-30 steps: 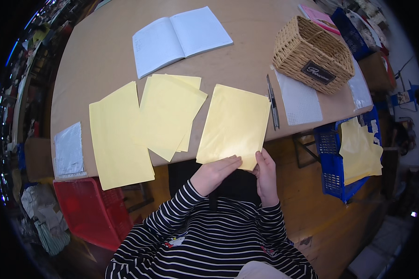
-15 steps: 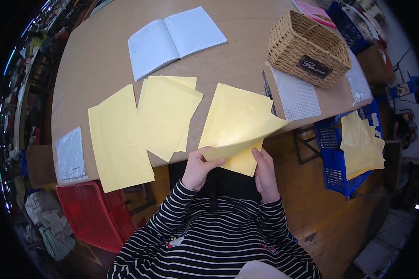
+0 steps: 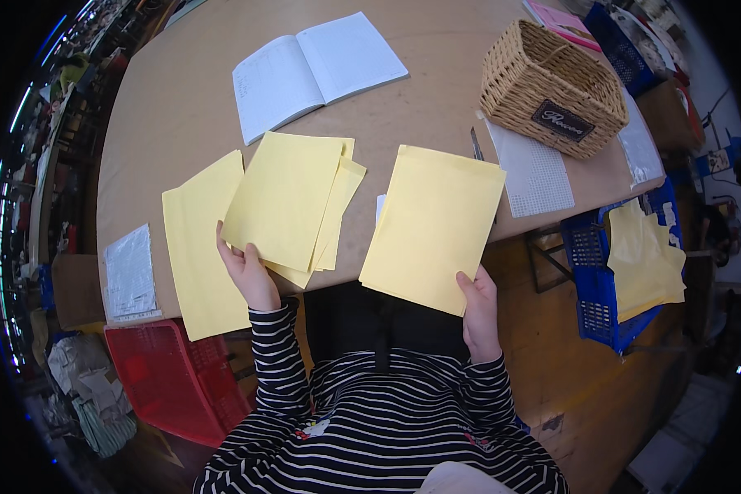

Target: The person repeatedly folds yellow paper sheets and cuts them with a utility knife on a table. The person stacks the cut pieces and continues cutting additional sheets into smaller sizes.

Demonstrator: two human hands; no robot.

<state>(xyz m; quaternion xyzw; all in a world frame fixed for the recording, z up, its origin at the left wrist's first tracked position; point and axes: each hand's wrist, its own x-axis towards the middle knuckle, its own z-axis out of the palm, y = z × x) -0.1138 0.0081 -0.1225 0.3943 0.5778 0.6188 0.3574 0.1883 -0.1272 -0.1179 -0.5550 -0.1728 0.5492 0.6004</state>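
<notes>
While your right hand (image 3: 479,303) pinches the near corner of a yellow envelope (image 3: 435,226), thumb on top and the other fingers hidden beneath it, your left hand (image 3: 249,270) rests at the near edge of a small stack of yellow envelopes (image 3: 292,202) — its fingers reach up under the lowest corner of that stack, so you seem to be holding it, though how tightly they close cannot be told.

Take the wicker basket (image 3: 556,86) as your landmark. The held envelope lies below and to the left of it, mostly flat on the tan table (image 3: 181,107), with its near corner hanging past the table edge toward your striped sleeves. The stack sits further left of the basket, well apart from it, and overlaps a single yellow sheet (image 3: 198,247) lying still further left. Above the stack, on a level with the basket, an open notebook (image 3: 317,70) lies face up. Just below the basket, touching its base, lies a white mesh sheet (image 3: 535,173), and a dark pen (image 3: 476,144) lies beside that sheet's left edge. Below and right of the basket, off the table, a blue crate (image 3: 601,280) holds more yellow envelopes (image 3: 646,259). Far to the lower left — beyond the single sheet — stands a red crate (image 3: 177,379).
</notes>
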